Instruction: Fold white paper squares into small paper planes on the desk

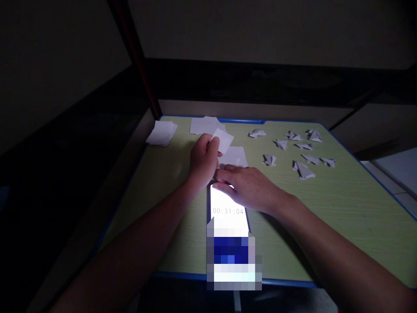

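Observation:
Pinched between the thumb and fingers of my left hand (pixel 204 158) is a small white square of paper (pixel 224 141), tilted up above the table. My right hand (pixel 250 184) is just in front of it, palm down over the top end of a lit phone (pixel 230 221). Its thumb and forefinger are apart, and the tips of its other fingers are partly hidden. Beyond the right hand's fingers lies a white paper sheet (pixel 237 156), its near edge covered by the hand. The phone screen reads 00:31:04, and its lower part is pixelated.
Stacks of white paper lie at the far left (pixel 162 132) and far middle (pixel 203 125) of the light green table (pixel 176 226). Several folded paper pieces (pixel 303 170) are spread over its right side. A blue edging (pixel 182 275) runs round the table. The surroundings are dark.

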A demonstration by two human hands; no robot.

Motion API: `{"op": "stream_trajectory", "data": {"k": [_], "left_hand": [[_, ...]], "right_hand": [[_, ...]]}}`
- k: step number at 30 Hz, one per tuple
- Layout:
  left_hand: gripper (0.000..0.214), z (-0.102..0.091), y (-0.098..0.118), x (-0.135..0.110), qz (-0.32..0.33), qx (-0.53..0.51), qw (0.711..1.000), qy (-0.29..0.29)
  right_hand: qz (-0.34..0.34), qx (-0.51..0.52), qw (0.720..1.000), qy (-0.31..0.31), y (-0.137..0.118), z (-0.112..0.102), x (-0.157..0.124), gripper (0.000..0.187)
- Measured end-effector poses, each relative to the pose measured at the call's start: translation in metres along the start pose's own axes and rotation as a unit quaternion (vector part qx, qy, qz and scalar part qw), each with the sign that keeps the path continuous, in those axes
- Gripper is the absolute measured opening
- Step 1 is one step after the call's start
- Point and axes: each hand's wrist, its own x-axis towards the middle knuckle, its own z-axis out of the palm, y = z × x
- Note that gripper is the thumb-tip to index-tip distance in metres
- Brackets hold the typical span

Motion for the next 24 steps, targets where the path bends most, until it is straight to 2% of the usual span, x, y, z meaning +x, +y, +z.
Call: {"op": "stream_trajectory", "data": {"k": [5,14,20,24], "left_hand": [[0.025,0.0,-0.002,0.001,0.012,0.006,1.0,-0.002],[0.024,-0.001,-0.005,0.002,0.018,-0.003,1.0,0.001],[0.023,-0.001,-0.007,0.004,0.026,0.002,1.0,0.014],[0.023,-0.001,-0.006,0.004,0.02,0.013,1.0,0.017]], "right_hand": [[-0.007,0.042,0.999,0.02,0.006,0.005,0.001,0.036],[0.045,0.121,0.982,0.135,0.023,0.002,0.002,0.028],[0.006,0.186,0.973,0.135,0.014,-0.005,-0.002,0.014],[-0.005,0.183,0.972,0.145,0.01,-0.006,-0.004,0.014]]}}
